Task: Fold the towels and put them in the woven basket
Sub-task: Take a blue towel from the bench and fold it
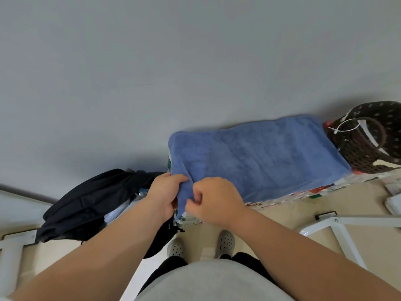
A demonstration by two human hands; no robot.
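Note:
A blue towel (256,157) lies spread flat over a low surface with a patterned cover (303,195), against the grey wall. My left hand (165,194) pinches the towel's near left corner, fingers curled on the cloth. My right hand (213,199) grips the same hanging corner just to the right, fingers curled round the fabric. A dark brown woven basket (366,142) with a white tag stands at the towel's right end, touching it.
A black backpack (91,205) lies on the floor to the left, against the wall. White metal frames stand at the lower right (345,231) and lower left (10,253). My feet in white perforated shoes (225,242) stand close to the surface's front edge.

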